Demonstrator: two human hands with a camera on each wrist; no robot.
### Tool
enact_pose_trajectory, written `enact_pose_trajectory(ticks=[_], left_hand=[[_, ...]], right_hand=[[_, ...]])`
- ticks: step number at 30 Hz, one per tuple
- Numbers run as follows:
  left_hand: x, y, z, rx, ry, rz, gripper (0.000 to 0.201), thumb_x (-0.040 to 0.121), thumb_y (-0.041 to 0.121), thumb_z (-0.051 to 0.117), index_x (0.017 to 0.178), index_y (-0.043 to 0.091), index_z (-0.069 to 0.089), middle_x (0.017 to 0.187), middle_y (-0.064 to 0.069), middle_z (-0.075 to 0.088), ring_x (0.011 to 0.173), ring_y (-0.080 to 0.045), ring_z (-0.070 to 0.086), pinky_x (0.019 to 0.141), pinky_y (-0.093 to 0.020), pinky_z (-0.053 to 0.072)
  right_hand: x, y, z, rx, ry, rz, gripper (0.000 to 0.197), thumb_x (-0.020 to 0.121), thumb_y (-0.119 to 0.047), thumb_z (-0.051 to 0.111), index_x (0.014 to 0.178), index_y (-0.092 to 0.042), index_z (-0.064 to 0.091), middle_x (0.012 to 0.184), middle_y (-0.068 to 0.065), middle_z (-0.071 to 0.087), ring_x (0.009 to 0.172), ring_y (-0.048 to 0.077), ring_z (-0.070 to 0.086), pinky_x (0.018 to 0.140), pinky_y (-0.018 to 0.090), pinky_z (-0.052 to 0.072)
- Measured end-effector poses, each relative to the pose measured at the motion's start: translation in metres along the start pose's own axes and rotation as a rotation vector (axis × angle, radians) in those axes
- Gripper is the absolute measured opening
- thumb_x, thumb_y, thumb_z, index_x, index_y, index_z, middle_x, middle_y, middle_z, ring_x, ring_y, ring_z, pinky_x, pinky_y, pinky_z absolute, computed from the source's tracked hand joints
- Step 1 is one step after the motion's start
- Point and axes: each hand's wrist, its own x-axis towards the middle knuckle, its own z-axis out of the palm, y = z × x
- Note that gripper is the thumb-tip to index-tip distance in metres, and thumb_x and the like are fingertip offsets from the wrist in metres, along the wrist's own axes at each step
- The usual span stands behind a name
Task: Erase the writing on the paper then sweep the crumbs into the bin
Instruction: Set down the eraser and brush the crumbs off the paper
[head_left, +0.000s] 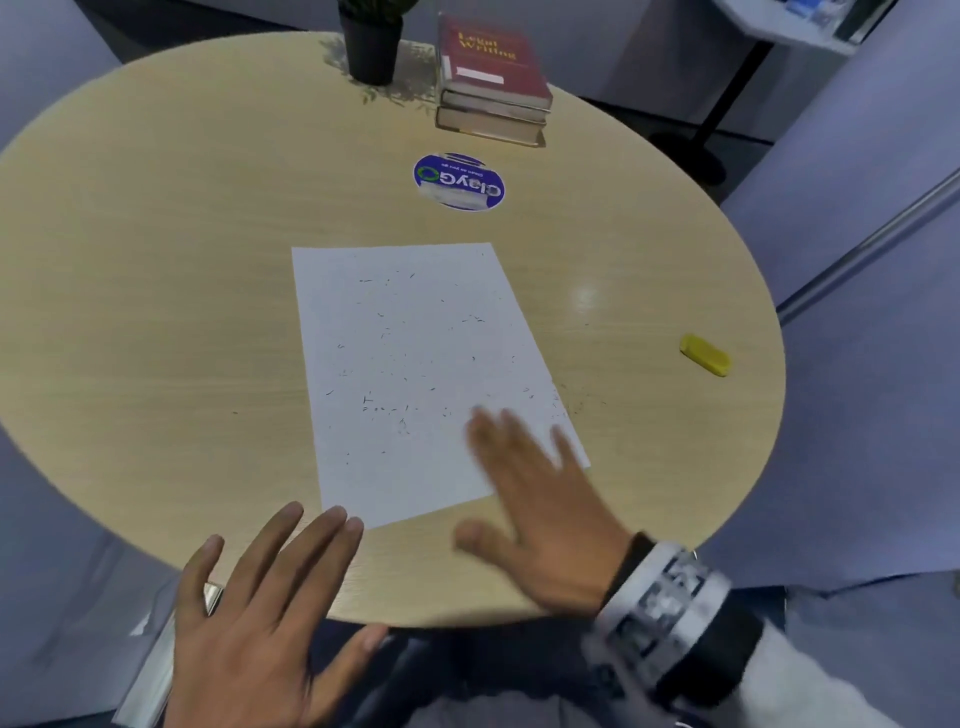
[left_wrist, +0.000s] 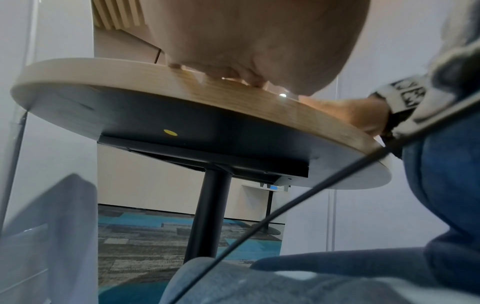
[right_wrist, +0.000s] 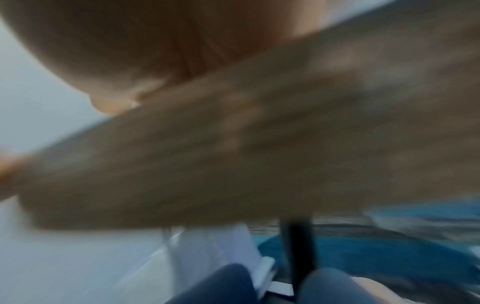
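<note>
As the head view showed it, the paper (head_left: 410, 374) lay flat near the middle of the round worktop (head_left: 156, 312), its long axis running away from the person and slightly rotated, with dark eraser crumbs (head_left: 395, 410) scattered over most of its surface and a few on the wood past its right edge. No legible writing could be made out on the sheet, so the erasing step was judged complete and the sweeping step in hand. The right hand (head_left: 540, 514) was released, fingers straight and spread, palm down over the near right corner of the sheet and blurred by motion; whether it touched the paper could not be told. The left hand (head_left: 260, 613) was likewise released and grasped nothing, fingers extended over the near rim of the worktop just short of the paper's near left corner. The yellow eraser (head_left: 705, 355) lay well apart at the right. Most crumbs lay beyond and to the left of the right hand, the nearer of the two. No bin could be identified with certainty in any view.
</note>
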Motion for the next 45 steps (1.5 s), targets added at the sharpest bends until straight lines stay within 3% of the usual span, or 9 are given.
enact_pose_trajectory(ticks=[3, 5, 13, 19, 24, 30, 35, 41, 45], left_hand=[[0.0, -0.002, 0.0, -0.006, -0.008, 0.011, 0.064, 0.094, 0.063, 0.034, 0.128, 0.018, 0.064, 0.133, 0.001, 0.061, 0.14, -0.013, 0.034, 0.107, -0.052, 0.026], [0.0, -0.001, -0.002, -0.026, 0.001, 0.01, 0.063, 0.094, 0.064, 0.034, 0.127, 0.019, 0.064, 0.132, 0.001, 0.062, 0.14, -0.014, 0.034, 0.106, -0.055, 0.028], [-0.01, 0.006, 0.002, 0.03, -0.003, 0.049, 0.056, 0.098, 0.052, 0.029, 0.119, 0.019, 0.069, 0.134, 0.001, 0.056, 0.126, -0.025, 0.048, 0.108, -0.049, 0.028], [-0.007, 0.01, -0.001, 0.05, 0.068, 0.039, 0.061, 0.093, 0.063, 0.041, 0.117, 0.018, 0.074, 0.124, 0.002, 0.068, 0.122, -0.022, 0.052, 0.097, -0.055, 0.037], [-0.009, 0.009, 0.002, 0.016, 0.076, 0.029, 0.055, 0.095, 0.061, 0.037, 0.123, 0.022, 0.065, 0.124, 0.0, 0.069, 0.127, -0.022, 0.048, 0.098, -0.054, 0.036], [-0.005, 0.01, 0.005, 0.01, 0.094, -0.001, 0.062, 0.088, 0.07, 0.037, 0.12, 0.027, 0.068, 0.118, 0.006, 0.071, 0.12, -0.018, 0.052, 0.111, -0.04, 0.026], [-0.002, 0.01, 0.01, 0.055, 0.158, -0.013, 0.059, 0.084, 0.072, 0.041, 0.119, 0.028, 0.06, 0.113, 0.008, 0.072, 0.12, -0.016, 0.054, 0.101, -0.042, 0.034], [-0.001, 0.007, 0.005, 0.001, 0.142, 0.021, 0.059, 0.085, 0.072, 0.037, 0.118, 0.029, 0.059, 0.114, 0.009, 0.07, 0.129, -0.015, 0.046, 0.112, -0.035, 0.022], [0.01, 0.011, -0.005, -0.038, 0.203, 0.093, 0.066, 0.081, 0.079, 0.039, 0.119, 0.028, 0.058, 0.119, 0.009, 0.066, 0.113, -0.018, 0.056, 0.101, -0.04, 0.032]], right_hand=[[-0.004, 0.046, -0.019, 0.044, 0.061, 0.275, 0.098, 0.073, -0.085, -0.006, 0.147, -0.024, -0.024, 0.152, -0.011, -0.034, 0.139, 0.006, -0.033, 0.118, 0.051, -0.007], [-0.006, 0.044, -0.026, 0.041, 0.093, 0.261, 0.101, 0.071, -0.085, -0.008, 0.148, -0.021, -0.023, 0.153, -0.008, -0.033, 0.139, 0.006, -0.032, 0.118, 0.05, -0.007], [0.013, -0.073, -0.01, 0.0, -0.131, -0.458, 0.084, 0.089, -0.066, 0.034, 0.151, -0.027, -0.007, 0.159, -0.012, -0.014, 0.144, 0.006, -0.021, 0.115, 0.047, -0.016], [0.017, -0.022, -0.013, -0.001, 0.012, 0.073, 0.087, 0.077, -0.081, -0.002, 0.146, -0.033, -0.024, 0.149, -0.018, -0.037, 0.136, 0.003, -0.037, 0.116, 0.052, -0.011], [0.015, -0.08, -0.002, -0.027, -0.129, -0.293, 0.086, 0.082, -0.074, 0.018, 0.149, -0.031, -0.016, 0.154, -0.017, -0.028, 0.138, 0.002, -0.032, 0.111, 0.05, -0.024], [0.012, 0.011, -0.027, 0.039, 0.007, 0.166, 0.093, 0.068, -0.086, -0.013, 0.145, -0.034, -0.026, 0.148, -0.02, -0.038, 0.135, 0.0, -0.036, 0.117, 0.051, -0.01], [-0.001, -0.039, -0.009, -0.064, -0.159, -0.192, 0.089, 0.078, -0.076, 0.007, 0.149, -0.03, -0.018, 0.152, -0.018, -0.032, 0.137, 0.002, -0.034, 0.113, 0.045, -0.02], [-0.002, 0.048, -0.035, 0.01, 0.033, 0.31, 0.104, 0.064, -0.089, -0.014, 0.148, -0.028, -0.021, 0.151, -0.016, -0.033, 0.14, 0.004, -0.029, 0.118, 0.048, -0.011], [-0.004, 0.025, -0.065, -0.026, 0.065, 0.087, 0.098, 0.068, -0.087, -0.008, 0.147, -0.03, -0.021, 0.152, -0.017, -0.031, 0.138, -0.002, -0.031, 0.119, 0.043, -0.011]])
